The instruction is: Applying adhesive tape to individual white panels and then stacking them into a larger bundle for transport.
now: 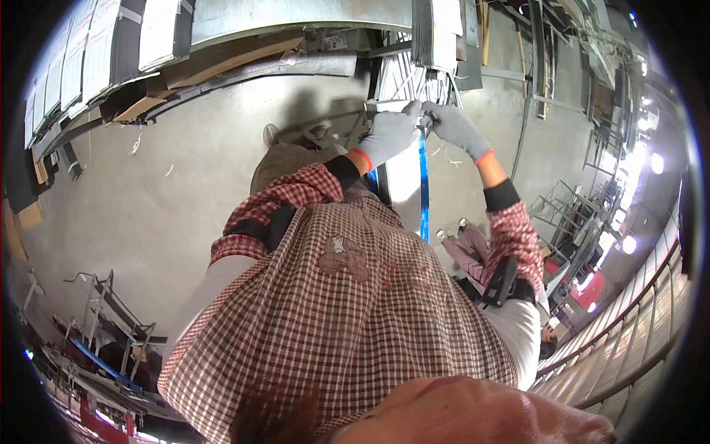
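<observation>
Both hands wear grey gloves with red cuffs and meet over the near end of a bundle of thin white strips [414,80]. My left hand [390,136] lies across a white surface, its thumb and fingers drawn together toward the right. Close beside it, my right hand [456,130] has its fingers bent into a pinch. Whatever small thing sits between the fingertips is too hidden to name. Below the hands, a long white panel [404,189] with blue edging [424,189] runs back toward my apron.
Stacks of flat panels [100,52] stand on a bench [296,18] at the far left. Metal racks [111,314] occupy the lower left. Another person's pink trousers [473,246] show at right, beyond my forearm. Scraps lie on the grey floor [200,148].
</observation>
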A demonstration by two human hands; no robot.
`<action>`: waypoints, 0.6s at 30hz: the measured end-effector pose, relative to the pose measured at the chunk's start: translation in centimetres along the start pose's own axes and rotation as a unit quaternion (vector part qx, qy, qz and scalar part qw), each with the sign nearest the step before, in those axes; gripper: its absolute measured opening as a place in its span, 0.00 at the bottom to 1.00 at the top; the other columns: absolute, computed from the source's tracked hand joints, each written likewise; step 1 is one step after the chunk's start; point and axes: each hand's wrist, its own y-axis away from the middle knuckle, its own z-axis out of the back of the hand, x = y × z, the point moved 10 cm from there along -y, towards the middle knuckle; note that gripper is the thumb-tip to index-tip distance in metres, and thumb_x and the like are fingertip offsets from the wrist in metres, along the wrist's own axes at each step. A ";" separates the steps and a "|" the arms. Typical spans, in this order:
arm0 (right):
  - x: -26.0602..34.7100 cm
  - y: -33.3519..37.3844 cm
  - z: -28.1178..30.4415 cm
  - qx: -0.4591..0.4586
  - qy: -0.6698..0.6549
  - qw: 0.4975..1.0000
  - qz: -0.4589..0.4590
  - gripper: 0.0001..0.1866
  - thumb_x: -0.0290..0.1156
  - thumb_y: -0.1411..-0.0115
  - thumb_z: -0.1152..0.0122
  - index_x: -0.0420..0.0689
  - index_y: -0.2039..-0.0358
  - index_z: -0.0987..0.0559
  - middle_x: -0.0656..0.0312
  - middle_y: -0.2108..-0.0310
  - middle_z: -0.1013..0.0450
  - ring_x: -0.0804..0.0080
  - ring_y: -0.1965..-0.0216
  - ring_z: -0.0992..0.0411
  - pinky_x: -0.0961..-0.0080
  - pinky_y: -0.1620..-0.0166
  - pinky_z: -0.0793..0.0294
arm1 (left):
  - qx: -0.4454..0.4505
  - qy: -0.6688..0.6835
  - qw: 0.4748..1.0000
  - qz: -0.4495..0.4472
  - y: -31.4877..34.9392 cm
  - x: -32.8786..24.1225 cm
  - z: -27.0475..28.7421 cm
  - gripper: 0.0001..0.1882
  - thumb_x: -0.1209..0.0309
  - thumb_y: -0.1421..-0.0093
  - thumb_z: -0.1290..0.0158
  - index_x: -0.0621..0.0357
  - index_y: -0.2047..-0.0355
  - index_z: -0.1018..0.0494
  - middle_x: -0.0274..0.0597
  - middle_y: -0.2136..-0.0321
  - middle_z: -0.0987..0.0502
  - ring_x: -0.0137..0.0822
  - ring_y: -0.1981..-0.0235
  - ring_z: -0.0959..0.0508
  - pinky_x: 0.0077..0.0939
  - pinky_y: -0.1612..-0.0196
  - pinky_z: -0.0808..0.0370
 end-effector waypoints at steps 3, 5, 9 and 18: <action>-3.6 -3.2 -1.5 0.001 0.181 0.979 0.093 0.10 0.35 0.46 0.48 0.50 0.64 0.23 0.53 0.71 0.25 0.55 0.66 0.26 0.59 0.64 0.28 | -0.049 -0.015 0.999 -0.020 -0.1 -1.4 0.8 0.20 0.53 0.45 0.49 0.50 0.56 0.32 0.39 0.86 0.25 0.40 0.82 0.22 0.31 0.78 0.27; -12.4 -4.7 -4.5 0.095 0.374 0.922 -0.035 0.10 0.36 0.46 0.47 0.52 0.64 0.23 0.55 0.70 0.24 0.55 0.65 0.26 0.60 0.63 0.28 | 0.056 -0.067 0.996 -0.023 0.6 -2.3 -1.2 0.15 0.55 0.45 0.48 0.51 0.65 0.28 0.41 0.81 0.24 0.37 0.77 0.21 0.30 0.75 0.26; -13.4 -1.0 -1.9 -0.060 0.206 0.968 -0.132 0.12 0.39 0.46 0.48 0.47 0.65 0.23 0.53 0.69 0.24 0.54 0.63 0.26 0.61 0.61 0.29 | -0.121 0.208 0.957 -0.161 2.2 0.0 4.2 0.17 0.65 0.44 0.45 0.56 0.56 0.29 0.48 0.63 0.25 0.34 0.62 0.23 0.24 0.64 0.25; -5.1 4.3 -2.2 -0.267 -0.235 0.921 -0.159 0.26 0.44 0.43 0.45 0.40 0.49 0.31 0.51 0.61 0.27 0.59 0.60 0.27 0.65 0.55 0.30 | 0.014 0.568 0.812 0.133 -0.2 10.4 -2.3 0.34 0.65 0.54 0.36 0.65 0.50 0.38 0.39 0.60 0.27 0.29 0.62 0.27 0.22 0.62 0.26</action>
